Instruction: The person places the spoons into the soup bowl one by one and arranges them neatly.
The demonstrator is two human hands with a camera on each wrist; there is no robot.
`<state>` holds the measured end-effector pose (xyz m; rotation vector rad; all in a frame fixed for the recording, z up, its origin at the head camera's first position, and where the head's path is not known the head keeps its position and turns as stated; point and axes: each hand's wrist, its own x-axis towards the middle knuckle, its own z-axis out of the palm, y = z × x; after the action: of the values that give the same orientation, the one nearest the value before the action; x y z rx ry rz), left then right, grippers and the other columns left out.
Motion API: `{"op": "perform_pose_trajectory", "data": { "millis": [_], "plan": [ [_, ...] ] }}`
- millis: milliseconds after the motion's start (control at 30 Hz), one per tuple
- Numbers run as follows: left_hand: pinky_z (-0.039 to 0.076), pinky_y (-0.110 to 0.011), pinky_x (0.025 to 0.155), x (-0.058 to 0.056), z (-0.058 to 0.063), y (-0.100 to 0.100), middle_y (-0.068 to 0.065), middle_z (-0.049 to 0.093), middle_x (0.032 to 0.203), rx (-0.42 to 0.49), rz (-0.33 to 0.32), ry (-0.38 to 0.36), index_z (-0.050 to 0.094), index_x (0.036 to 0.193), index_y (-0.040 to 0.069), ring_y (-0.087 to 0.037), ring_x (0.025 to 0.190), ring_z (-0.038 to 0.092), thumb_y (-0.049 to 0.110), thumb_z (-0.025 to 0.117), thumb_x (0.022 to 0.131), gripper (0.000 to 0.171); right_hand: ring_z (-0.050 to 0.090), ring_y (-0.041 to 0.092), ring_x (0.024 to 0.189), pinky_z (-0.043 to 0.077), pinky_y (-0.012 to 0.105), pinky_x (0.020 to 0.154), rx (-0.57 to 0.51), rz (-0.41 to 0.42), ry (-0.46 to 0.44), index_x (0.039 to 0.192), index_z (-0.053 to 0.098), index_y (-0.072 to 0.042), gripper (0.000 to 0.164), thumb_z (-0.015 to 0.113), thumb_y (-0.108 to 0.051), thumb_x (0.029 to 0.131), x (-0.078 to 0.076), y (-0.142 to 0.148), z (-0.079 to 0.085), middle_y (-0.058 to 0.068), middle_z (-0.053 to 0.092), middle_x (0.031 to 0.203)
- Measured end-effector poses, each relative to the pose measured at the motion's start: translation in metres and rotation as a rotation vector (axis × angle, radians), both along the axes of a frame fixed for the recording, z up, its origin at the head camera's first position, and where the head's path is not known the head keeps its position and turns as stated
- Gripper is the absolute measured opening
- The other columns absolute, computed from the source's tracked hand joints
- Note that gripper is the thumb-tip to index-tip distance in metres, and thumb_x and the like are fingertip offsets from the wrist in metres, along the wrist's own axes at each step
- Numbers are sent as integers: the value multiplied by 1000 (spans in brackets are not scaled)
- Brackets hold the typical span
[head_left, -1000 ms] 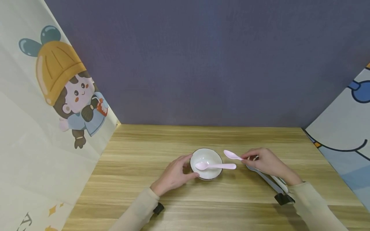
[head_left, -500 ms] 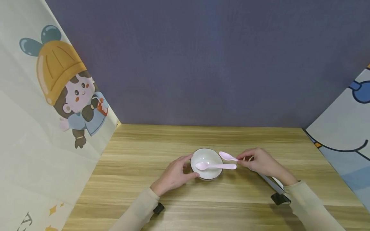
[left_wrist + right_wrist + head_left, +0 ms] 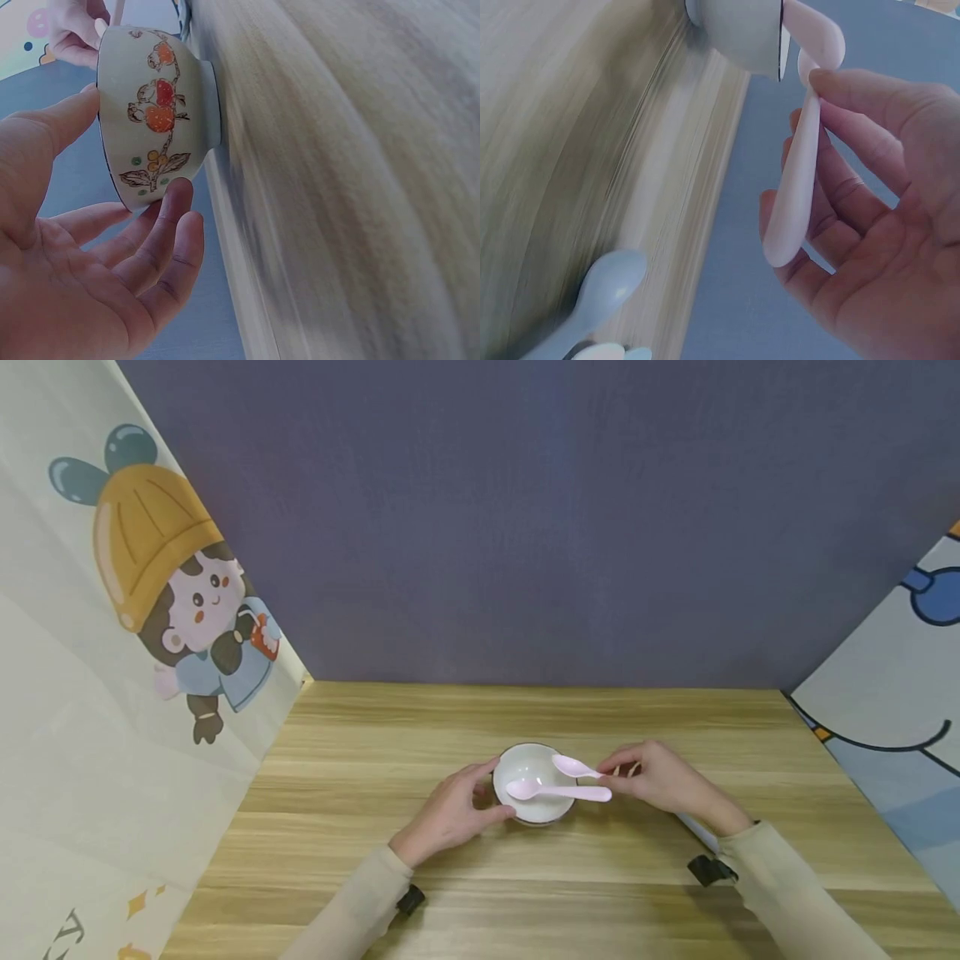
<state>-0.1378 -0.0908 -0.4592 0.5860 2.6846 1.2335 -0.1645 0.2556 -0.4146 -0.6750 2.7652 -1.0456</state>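
A small white bowl [image 3: 536, 812] with a dark rim stands on the table; its outer wall [image 3: 154, 112] has painted red fruit and leaves. My left hand [image 3: 453, 814] holds the bowl's left side between thumb and fingers. One pink spoon [image 3: 570, 792] lies in the bowl, its handle sticking out over the right rim. My right hand [image 3: 660, 781] pinches a second pink spoon [image 3: 573, 767] between thumb and fingertips. That spoon's head is over the bowl's right rim, and its handle [image 3: 793, 187] runs down past the palm.
A grey-blue spoon [image 3: 615, 281] lies on the wooden table [image 3: 360, 735] near my right wrist, mostly hidden by the arm in the head view. Close by are a white object [image 3: 600, 351] and a pale teal one, both cut off. A dark panel [image 3: 540, 527] borders the table's back.
My right hand has moved left with the pink spoon, bringing its head from beside the bowl to over the rim. The left hand, the bowl and the spoon in it stay put.
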Motion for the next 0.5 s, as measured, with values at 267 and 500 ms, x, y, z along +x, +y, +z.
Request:
{"op": "perform_pose_trajectory", "data": {
  "millis": [267, 500],
  "plan": [
    [58, -48, 98, 0, 0, 0, -12, 63, 151, -9, 1, 3, 48, 161, 10, -25, 117, 70, 50, 82, 93, 86, 63, 5, 75, 54, 23, 67, 10, 50, 9, 103, 85, -13, 11, 83, -20, 94, -3, -12, 2, -7, 78, 94],
    [58, -45, 96, 0, 0, 0, -11, 65, 149, -16, 7, 9, 49, 160, 10, -23, 115, 70, 50, 82, 92, 86, 63, 7, 74, 53, 23, 64, -5, 77, -13, 104, 85, -12, 12, 83, -20, 94, -4, -24, 5, -6, 79, 94]
  ]
}}
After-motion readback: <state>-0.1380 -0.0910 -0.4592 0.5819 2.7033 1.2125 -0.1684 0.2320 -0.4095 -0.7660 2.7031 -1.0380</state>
